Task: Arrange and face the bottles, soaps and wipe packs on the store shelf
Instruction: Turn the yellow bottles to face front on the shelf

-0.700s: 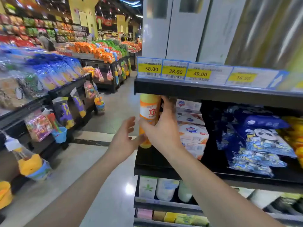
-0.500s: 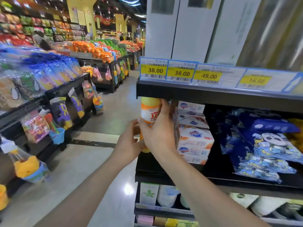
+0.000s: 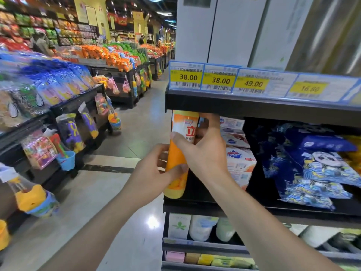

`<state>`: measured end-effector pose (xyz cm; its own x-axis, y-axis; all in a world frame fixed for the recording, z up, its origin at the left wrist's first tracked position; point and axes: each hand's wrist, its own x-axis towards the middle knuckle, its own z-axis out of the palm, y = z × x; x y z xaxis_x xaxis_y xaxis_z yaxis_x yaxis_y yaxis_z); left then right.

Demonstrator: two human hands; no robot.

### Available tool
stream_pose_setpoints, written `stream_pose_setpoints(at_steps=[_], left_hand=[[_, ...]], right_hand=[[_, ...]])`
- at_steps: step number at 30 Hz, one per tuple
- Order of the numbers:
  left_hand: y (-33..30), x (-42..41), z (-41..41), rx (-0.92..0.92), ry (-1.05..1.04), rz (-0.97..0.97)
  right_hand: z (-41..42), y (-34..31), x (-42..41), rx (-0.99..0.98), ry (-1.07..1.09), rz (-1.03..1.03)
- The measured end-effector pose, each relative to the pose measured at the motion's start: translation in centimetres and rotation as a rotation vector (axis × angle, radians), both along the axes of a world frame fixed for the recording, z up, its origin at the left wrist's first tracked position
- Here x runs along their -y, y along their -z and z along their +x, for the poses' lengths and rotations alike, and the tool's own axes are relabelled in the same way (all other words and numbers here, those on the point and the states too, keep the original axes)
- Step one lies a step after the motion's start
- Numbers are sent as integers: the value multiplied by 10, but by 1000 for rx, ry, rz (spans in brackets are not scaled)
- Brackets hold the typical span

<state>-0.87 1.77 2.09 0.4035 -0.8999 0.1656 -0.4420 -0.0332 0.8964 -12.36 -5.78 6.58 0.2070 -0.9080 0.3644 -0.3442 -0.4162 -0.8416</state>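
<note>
An orange bottle (image 3: 180,133) with a white label stands upright at the left end of the black shelf (image 3: 214,206). My right hand (image 3: 203,151) grips its upper half, thumb across the label. My left hand (image 3: 154,175) holds its lower part from the left, fingers curled round it. Just right of the bottle sits a stack of white soap boxes (image 3: 239,159). Blue wipe packs (image 3: 316,167) with a panda print lie piled further right on the same shelf.
Price tags (image 3: 220,81) line the shelf edge above. White bottles (image 3: 201,227) stand on the shelf below, coloured soap bars (image 3: 195,258) lower still. Across the aisle floor (image 3: 97,192), left displays hold snack bags and hanging toys (image 3: 66,151). A person (image 3: 40,44) stands far back left.
My left hand has moved in from beside the bottle and closed round its lower part. My right hand keeps its grip higher up.
</note>
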Motion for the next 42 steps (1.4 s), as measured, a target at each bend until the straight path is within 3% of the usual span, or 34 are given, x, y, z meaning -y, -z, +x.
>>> stream_pose_setpoints(at_steps=[4,10,17,29,36,42], left_hand=[[1,-24,-5,-99,54,45],[13,-54,-21,-416,176,118],[32,-76,-39,-616,402,229],[38,-82,-73,-891,697,220],[35,-80,-96,-860,655,205],[28,-79,-107,-690,557,208]], right_hand=[[-15,-4,-14,94,-93,100],[-41,10,-38,128,-211,217],[-75,20,-57,136,-327,311],[-134,25,-46,294,-655,531],[-154,28,-36,345,-781,572],[-162,26,-33,390,-788,617]])
